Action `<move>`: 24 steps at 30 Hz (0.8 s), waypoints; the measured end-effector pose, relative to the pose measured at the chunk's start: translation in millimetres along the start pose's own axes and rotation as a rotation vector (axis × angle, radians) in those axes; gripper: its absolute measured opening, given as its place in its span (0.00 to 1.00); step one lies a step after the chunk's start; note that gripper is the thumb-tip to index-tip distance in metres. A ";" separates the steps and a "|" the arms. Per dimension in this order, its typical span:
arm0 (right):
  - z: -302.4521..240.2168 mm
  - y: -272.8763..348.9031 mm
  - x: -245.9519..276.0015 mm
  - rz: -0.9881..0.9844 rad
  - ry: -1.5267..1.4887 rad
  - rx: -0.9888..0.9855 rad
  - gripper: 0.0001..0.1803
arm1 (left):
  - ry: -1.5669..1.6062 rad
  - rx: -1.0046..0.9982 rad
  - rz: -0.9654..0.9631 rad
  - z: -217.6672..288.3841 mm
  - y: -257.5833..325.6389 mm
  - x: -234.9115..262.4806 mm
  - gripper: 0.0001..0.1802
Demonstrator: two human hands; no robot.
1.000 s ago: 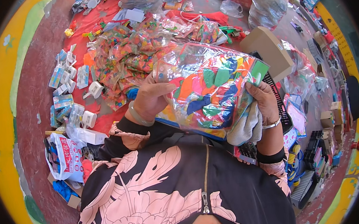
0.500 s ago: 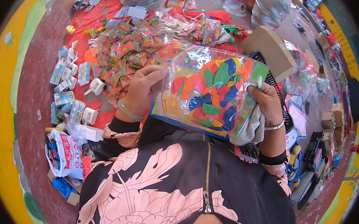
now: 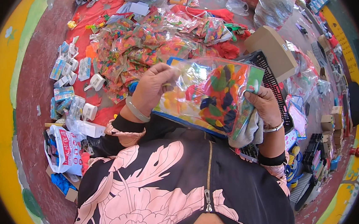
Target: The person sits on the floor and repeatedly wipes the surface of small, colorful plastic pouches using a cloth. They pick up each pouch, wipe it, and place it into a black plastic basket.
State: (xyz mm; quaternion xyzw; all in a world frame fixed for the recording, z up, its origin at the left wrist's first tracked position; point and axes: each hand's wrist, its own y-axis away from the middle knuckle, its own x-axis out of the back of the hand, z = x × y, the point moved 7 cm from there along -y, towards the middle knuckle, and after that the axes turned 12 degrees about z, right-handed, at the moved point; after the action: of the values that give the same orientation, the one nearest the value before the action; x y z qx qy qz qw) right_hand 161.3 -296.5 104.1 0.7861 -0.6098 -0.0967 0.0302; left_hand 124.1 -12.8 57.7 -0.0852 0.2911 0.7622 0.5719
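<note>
A clear plastic bag of balloons, flat and multicoloured with a green strip along its right edge, is stretched between my hands in front of my chest. My left hand is closed, pinching the bag's upper left end with thumb and fingers. On the right, my right hand grips the green strip, thumb on top. Under the bag lies a blue-edged flat piece, mostly covered. Grey cloth bunches below my right hand. A large heap of similar small bags spreads on red sheeting beyond my hands.
Behind the bag's right end stand a black plastic basket and an open cardboard box. White handled items and blue packets line the left. A white carrier bag sits lower left; clear plastic bags pile far right.
My left hand has shifted slightly right along the bag's end. The bag has dropped and tilted, its balloons sliding toward the green strip; more of the blue edge shows.
</note>
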 end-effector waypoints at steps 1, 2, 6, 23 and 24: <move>0.8 -0.1 1.0 0.004 -0.007 -0.010 0.07 | -0.018 -0.145 0.063 7.2 -1.1 4.7 0.04; 1.7 -0.5 1.6 0.026 -0.024 -0.035 0.07 | -0.036 -0.290 0.126 13.5 -1.2 9.8 0.03; 12.1 -3.3 0.8 0.096 -0.034 -0.133 0.07 | -0.253 -0.740 0.246 40.4 11.5 8.1 0.05; -60.9 -10.9 72.4 0.424 0.577 0.267 0.10 | -0.818 -0.538 0.272 -40.3 -59.2 47.9 0.09; -79.8 -4.3 65.4 0.473 0.460 0.356 0.09 | -0.797 -0.517 0.263 -43.9 -60.1 50.6 0.10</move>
State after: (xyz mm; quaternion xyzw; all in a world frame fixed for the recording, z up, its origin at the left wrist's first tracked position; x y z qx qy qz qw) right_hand 196.1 -364.1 174.0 0.6177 -0.7590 0.1997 0.0508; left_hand 153.9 15.7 -22.3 0.1115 -0.1409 0.8485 0.4977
